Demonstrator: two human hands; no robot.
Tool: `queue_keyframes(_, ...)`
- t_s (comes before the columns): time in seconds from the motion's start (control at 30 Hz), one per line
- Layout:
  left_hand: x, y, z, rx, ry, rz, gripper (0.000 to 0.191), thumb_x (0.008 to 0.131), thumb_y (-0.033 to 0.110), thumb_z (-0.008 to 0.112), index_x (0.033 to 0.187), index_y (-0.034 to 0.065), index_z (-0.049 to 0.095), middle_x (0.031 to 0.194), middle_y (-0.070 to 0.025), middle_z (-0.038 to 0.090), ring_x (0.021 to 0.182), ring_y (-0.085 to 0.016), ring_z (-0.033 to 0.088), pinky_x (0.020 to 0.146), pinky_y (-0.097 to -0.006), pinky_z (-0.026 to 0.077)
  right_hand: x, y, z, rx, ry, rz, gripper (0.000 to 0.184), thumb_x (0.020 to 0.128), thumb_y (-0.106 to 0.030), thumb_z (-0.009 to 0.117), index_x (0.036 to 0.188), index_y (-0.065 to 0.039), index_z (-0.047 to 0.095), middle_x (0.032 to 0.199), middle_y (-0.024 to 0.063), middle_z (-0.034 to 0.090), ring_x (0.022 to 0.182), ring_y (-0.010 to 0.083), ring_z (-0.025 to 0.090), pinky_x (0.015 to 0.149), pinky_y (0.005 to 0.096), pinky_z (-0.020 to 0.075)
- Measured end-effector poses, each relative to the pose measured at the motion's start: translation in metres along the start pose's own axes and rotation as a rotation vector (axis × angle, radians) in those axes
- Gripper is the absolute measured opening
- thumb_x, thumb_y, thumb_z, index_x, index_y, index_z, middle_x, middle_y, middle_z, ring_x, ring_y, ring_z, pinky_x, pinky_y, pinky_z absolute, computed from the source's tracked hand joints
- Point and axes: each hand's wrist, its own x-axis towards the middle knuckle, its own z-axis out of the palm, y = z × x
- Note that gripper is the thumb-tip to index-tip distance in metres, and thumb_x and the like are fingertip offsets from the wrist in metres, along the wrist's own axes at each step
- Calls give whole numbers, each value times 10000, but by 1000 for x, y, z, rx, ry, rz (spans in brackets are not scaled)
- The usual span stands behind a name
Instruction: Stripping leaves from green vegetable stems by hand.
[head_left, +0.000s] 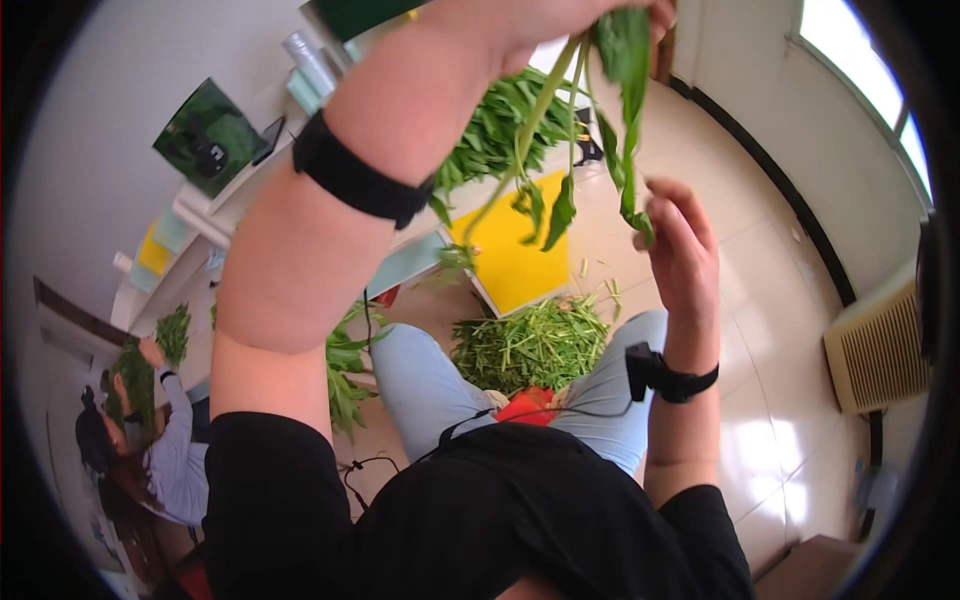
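At the top of the view, my left hand (555, 22) is closed around a bunch of leafy green vegetable stems (619, 60), whose stems and leaves hang down. Lower right of the bunch, my right hand (679, 240) is raised, its thumb and fingertips beside the tip of a hanging leaf; whether they pinch it is unclear. Behind my left forearm, a heap of green leafy vegetables (510, 127) lies on the white table. On the floor between my legs is a pile of cut stems and leaves (532, 341).
A yellow cabinet door (525, 247) stands below the table edge. More greens (349, 367) hang beside my left knee. A co-worker (165, 465) handles greens at the far left. A cable runs from my right wrist strap across my lap. An air conditioner unit (877, 345) is at right.
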Motion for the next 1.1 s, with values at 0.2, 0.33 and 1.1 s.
queue_keyframes(0.2, -29, -80, 24, 21, 146, -88, 229, 857, 122, 602, 1031, -27, 584, 925, -114, 667, 840, -147, 633, 770, -267, 501, 32, -4, 54, -515, -65, -89, 329, 741, -176, 760, 932, 10, 566, 734, 13, 565, 637, 74, 534, 540, 224, 436)
queue_keyframes(0.33, -48, -108, 28, -85, 233, -166, 220, 863, 102, 593, 1042, -27, 583, 935, -109, 664, 876, -149, 629, 831, -265, 475, 42, 25, 58, -858, 59, -220, 287, 750, -181, 740, 884, 16, 580, 712, 33, 568, 592, 110, 540, 547, 277, 442)
queue_keyframes(1.1, -179, -241, 44, 86, 263, -429, 208, 856, 69, 592, 1039, -25, 623, 897, -39, 660, 817, -93, 589, 761, -230, 461, 33, 61, 20, -368, 69, 53, 222, 862, -135, 634, 1021, 19, 641, 800, 51, 650, 692, 111, 607, 612, 238, 481)
